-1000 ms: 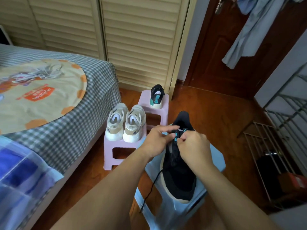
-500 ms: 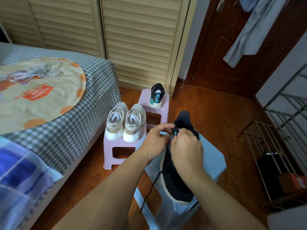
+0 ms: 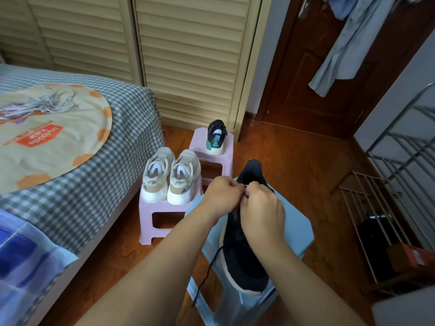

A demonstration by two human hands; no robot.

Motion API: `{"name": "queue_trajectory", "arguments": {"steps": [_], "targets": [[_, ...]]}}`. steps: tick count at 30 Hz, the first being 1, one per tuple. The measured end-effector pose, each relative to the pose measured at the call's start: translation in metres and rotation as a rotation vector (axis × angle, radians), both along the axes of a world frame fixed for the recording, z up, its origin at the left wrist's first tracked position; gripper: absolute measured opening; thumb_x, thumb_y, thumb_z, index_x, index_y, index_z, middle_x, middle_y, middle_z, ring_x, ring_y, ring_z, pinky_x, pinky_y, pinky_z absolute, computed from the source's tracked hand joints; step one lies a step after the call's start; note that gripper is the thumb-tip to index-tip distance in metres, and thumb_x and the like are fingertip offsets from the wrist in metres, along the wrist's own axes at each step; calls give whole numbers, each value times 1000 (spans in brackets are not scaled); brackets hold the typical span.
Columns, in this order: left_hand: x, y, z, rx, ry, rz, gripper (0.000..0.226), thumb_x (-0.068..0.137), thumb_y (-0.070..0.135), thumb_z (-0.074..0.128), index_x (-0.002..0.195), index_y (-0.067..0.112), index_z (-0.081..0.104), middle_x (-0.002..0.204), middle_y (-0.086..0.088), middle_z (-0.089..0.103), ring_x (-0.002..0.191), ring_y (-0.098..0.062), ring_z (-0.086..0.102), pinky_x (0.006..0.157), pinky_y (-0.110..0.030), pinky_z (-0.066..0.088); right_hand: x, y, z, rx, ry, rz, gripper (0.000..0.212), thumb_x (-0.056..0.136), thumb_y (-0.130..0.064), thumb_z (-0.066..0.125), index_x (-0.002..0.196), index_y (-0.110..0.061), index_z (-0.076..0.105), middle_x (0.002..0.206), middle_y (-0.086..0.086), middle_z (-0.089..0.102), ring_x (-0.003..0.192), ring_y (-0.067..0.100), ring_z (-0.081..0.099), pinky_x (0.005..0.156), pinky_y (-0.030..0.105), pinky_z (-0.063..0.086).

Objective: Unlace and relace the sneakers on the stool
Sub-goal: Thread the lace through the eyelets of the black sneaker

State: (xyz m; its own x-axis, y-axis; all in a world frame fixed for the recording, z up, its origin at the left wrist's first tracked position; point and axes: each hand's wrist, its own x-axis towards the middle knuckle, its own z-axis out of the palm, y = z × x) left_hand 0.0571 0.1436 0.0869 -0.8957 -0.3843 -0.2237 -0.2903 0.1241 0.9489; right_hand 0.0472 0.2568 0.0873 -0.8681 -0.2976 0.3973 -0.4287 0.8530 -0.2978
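Black sneaker [image 3: 244, 260] lying toe-toward-camera on blue stool [image 3: 299, 231], at 5 o'clock in frame. Both hands meeting at top eyelets near the tongue. Left hand [image 3: 223, 196] curled, fingertips pinched at the lace by the collar. Right hand [image 3: 263, 212] curled over the upper, thumb and fingers closed at the same spot; exact hold hidden under knuckles, probably lace. Lace [image 3: 209, 274] tail trailing off the stool's edge toward 7 o'clock, dangling free.

Step, as judged: working lace through upper eyelets; unlacing or relacing cannot be told.

To do well: steady the shoe so no sliding on smooth plastic. Pull lace straight along the eyelet axis, not sideways. Feed tip first, then draw slack evenly, avoiding twists. Mind the dangling tail: snag risk on the stool edge.

Materials: sneaker upper black knit, soft, matte, likely to yield under fingers; midsole pale foam, rounded. Lace thin, dark, limp cord. Stool hard glossy plastic, flat top, rounded corners.

Elsewhere: beige pair [image 3: 171, 177] on pink stool [image 3: 162, 220] at 10 o'clock of the hands, no laces visible. Second black shoe [image 3: 215, 137] upright on another pink stool at 12 o'clock. Loose pale laces [image 3: 44, 103] heaped on the bed [image 3: 101, 184], far left.
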Motion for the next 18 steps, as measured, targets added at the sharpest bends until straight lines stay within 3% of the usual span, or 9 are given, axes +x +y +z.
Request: {"name": "queue_trajectory", "arguments": {"steps": [3, 5, 7, 9, 11, 13, 15, 18], "targets": [[-8, -2, 11, -19, -87, -60, 33, 96, 23, 59, 94, -9, 67, 84, -26, 72, 66, -27, 64, 72, -48, 63, -6, 12, 0, -113, -146, 130, 4, 89, -17, 71, 90, -13, 69, 87, 3, 67, 83, 28, 63, 64, 38, 47], [-9, -6, 21, -42, -153, -133, 34, 99, 26, 62, 92, -7, 68, 78, -24, 70, 64, -27, 67, 63, -36, 63, -6, 24, 1, -179, -254, 205, 24, 89, -14, 69, 112, -17, 75, 105, 1, 72, 97, 22, 66, 82, 35, 54], [-11, -9, 30, -126, -195, -193, 33, 100, 22, 62, 93, -9, 69, 75, -20, 69, 64, -27, 69, 62, -32, 63, -5, 34, 4, -243, -362, 257, 35, 91, -11, 65, 125, -18, 71, 116, -1, 71, 103, 15, 66, 89, 22, 51], [-12, -7, 36, -172, -205, -221, 27, 100, 17, 60, 94, -9, 69, 75, -19, 68, 65, -27, 67, 64, -31, 63, -4, 41, 6, -313, -460, 275, 38, 93, -10, 61, 128, -20, 69, 116, -2, 72, 98, 10, 69, 86, 14, 50], [-13, -6, 37, -181, -157, -195, 21, 98, 13, 59, 89, -3, 69, 74, -17, 66, 65, -25, 64, 68, -35, 61, -6, 45, 8, -431, -572, 256, 34, 95, -14, 60, 126, -22, 70, 103, -4, 76, 88, 6, 71, 88, 22, 55], [-11, -11, 34, -163, -42, -49, 21, 96, 12, 58, 82, -1, 67, 70, -16, 64, 62, -26, 63, 72, -46, 61, -5, 47, 9, -557, -671, 246, 22, 98, -26, 60, 115, -24, 74, 86, -6, 76, 80, 4, 72, 85, 29, 58], [-8, -22, 37, -145, 103, 200, 22, 94, 13, 52, 85, -5, 62, 67, -20, 64, 59, -28, 65, 63, -51, 61, -5, 48, 9, -626, -690, 240, 23, 100, -40, 56, 99, -26, 75, 83, -7, 76, 77, 7, 72, 79, 31, 57], [-4, -62, 59, 87, 300, 564, 21, 104, 11, 36, 111, -3, 51, 69, -17, 60, 45, -19, 61, 46, -31, 54, -12, 49, 3, -811, -711, 200, 34, 106, -37, 45, 98, -19, 73, 85, 2, 76, 78, 18, 73, 70, 31, 56]]}}
